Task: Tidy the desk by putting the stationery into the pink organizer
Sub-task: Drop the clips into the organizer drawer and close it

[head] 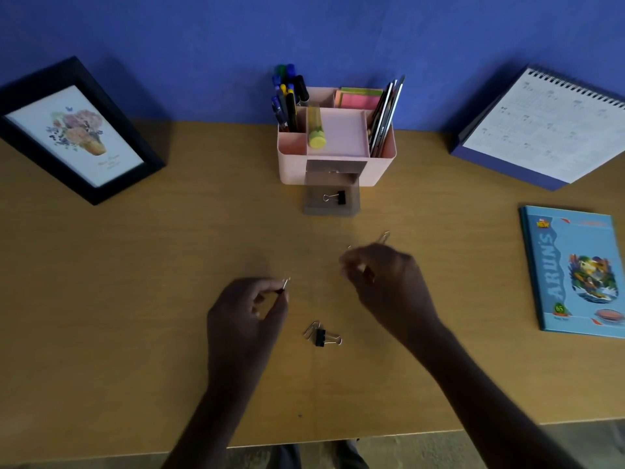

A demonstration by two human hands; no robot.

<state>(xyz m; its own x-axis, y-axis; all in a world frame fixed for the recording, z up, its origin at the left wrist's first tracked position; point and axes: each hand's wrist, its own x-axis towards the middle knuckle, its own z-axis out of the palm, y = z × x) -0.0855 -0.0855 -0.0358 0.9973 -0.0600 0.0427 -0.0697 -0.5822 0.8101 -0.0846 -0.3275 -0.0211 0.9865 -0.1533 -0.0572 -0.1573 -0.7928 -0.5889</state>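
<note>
The wooden desk [135, 299] fills the view, with a blue wall [203, 45] behind it. A spiral desk calendar [548, 130] stands at 2 o'clock and a black picture frame [76, 130] with a flower print at 10 o'clock. A blue notebook [575, 272] lies flat at 3 o'clock.

The pink organizer [378, 167] sits at 12 o'clock against the wall. It holds pens [287, 96] in its left compartment, a yellow tube [316, 130] beside them, sticky notes [358, 98] at the back and dark flat items [385, 113] upright on its right side. Its drawer [331, 209] is pulled out toward the person, and one black binder clip [336, 197] lies inside.

Both hands hover over the middle of the desk, well apart. The left hand [243, 313], at 7 o'clock, pinches a small clip [285, 284] between thumb and fingertips, its wire end pointing up. The right hand [385, 275], at 5 o'clock, is blurred with its fingers curled inward; whether it holds anything I cannot tell.

Between the hands, nearer the person, a second binder clip [321, 337] rests on the desk touching a silver paper clip [311, 329]. Another paper clip [384, 237] lies just beyond the right hand, toward 1 o'clock.
</note>
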